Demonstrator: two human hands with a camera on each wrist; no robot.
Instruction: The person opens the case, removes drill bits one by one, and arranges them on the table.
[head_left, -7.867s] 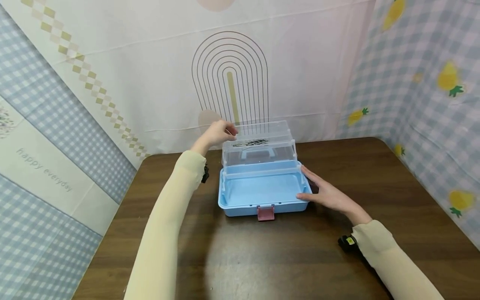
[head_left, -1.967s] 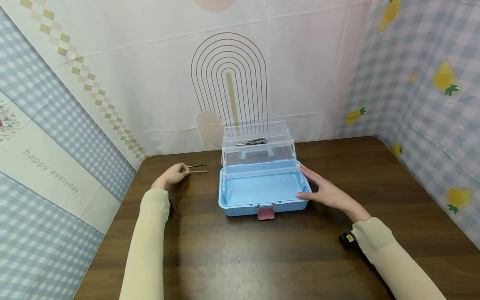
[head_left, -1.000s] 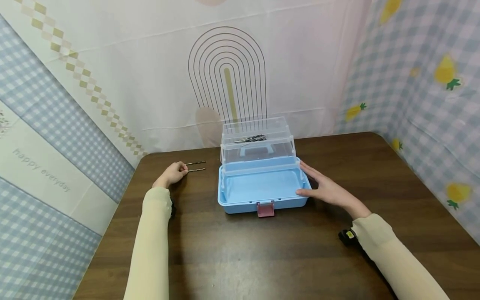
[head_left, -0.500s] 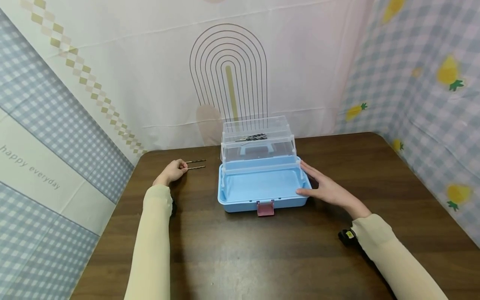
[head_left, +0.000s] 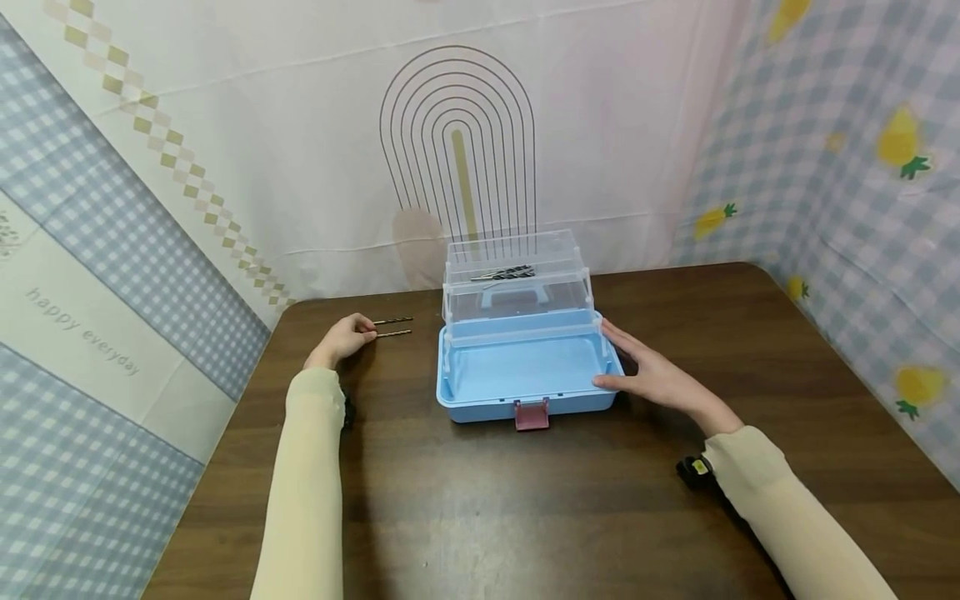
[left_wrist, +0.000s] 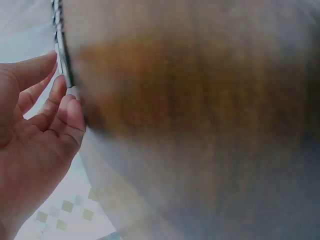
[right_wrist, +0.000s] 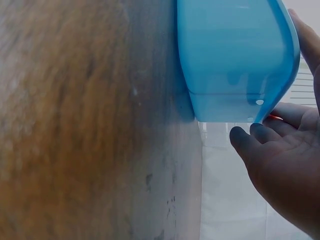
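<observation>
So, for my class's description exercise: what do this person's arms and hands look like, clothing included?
Both arms wear long, plain, pale cream sleeves with loose cuffs. The left hand and right hand wear no gloves. A black wrist camera with a yellow-green mark shows below the right cuff; something black, partly hidden, shows by the left cuff.

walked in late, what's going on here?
A person's left hand touches the ends of two slim metal drill bits at the brown wood-grain table's left side; whether it grips them is unclear. The right hand rests on the right end of an open light-blue plastic box. More dark metal bits lie in its upper clear plastic tray.
</observation>
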